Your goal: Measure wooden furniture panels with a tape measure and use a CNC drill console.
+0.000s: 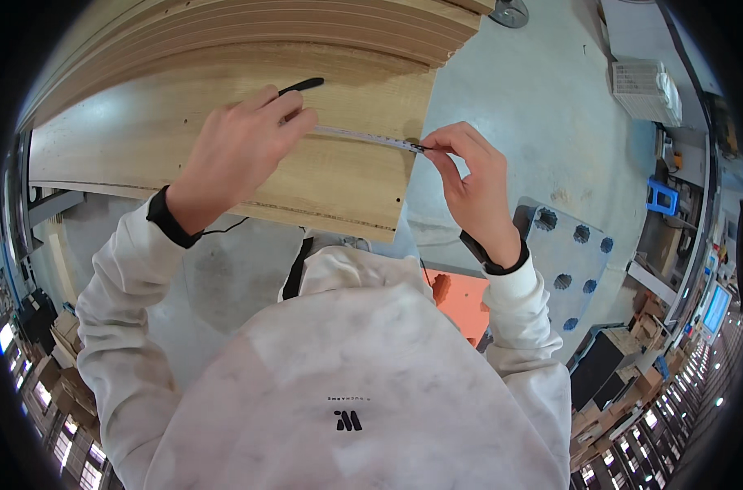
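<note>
A pale tape measure [363,136] is stretched across a light wood-grain board [330,180], running from hand to hand. My left hand [245,147] is closed around its left end above the board. A black strap [304,85] sticks out past those fingers, and the case itself is mostly hidden in the hand. My right hand [476,184] pinches the tape's dark end tip between thumb and forefinger, at the board's right edge. A small dark hole shows near the board's near right corner.
More boards [306,28] are stacked along the far side. To the right are a grey pallet with dark openings [571,257], an orange panel [461,302], a white crate [645,91] and a blue stool [662,198]. Cardboard boxes [73,396] stand at the far left.
</note>
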Tool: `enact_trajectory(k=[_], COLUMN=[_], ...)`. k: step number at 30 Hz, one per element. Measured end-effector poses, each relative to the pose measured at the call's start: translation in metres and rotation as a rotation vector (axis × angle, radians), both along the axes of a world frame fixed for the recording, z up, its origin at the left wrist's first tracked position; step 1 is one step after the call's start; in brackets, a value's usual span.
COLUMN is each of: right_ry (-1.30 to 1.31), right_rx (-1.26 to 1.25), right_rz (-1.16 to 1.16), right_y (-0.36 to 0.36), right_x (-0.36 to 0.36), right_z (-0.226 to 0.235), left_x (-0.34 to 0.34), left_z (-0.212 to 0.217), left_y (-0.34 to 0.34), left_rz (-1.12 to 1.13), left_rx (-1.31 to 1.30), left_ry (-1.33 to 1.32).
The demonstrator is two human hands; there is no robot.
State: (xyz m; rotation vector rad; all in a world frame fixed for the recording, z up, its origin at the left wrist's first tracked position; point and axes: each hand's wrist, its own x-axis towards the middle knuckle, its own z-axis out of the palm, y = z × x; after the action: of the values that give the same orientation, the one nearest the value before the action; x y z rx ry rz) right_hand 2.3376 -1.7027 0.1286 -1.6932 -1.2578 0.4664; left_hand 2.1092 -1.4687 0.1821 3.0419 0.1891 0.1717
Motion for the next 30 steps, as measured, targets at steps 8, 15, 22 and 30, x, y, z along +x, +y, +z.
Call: enact_trajectory(k=[8, 15, 22, 30], right_ry=[0.004, -0.002, -0.011, -0.010], right_rx=[0.031, 0.017, 0.016, -0.043], right_rz=[-0.010, -0.036, -0.007, 0.028], right_y=[0.007, 0.012, 0.013, 0.015], right_x=[-0.004, 0.001, 0.002, 0.008], right_z=[-0.014, -0.015, -0.009, -0.004], left_x=[-0.006, 0.002, 0.001, 0.001], left_z=[-0.013, -0.018, -0.018, -0.015], left_y=[0.007, 0.011, 0.009, 0.009], left_rz=[0.011, 0.018, 0.004, 0.011], left_rx=[0.043, 0.054, 0.067, 0.071], left_ry=[0.003, -0.052, -0.072, -0.032])
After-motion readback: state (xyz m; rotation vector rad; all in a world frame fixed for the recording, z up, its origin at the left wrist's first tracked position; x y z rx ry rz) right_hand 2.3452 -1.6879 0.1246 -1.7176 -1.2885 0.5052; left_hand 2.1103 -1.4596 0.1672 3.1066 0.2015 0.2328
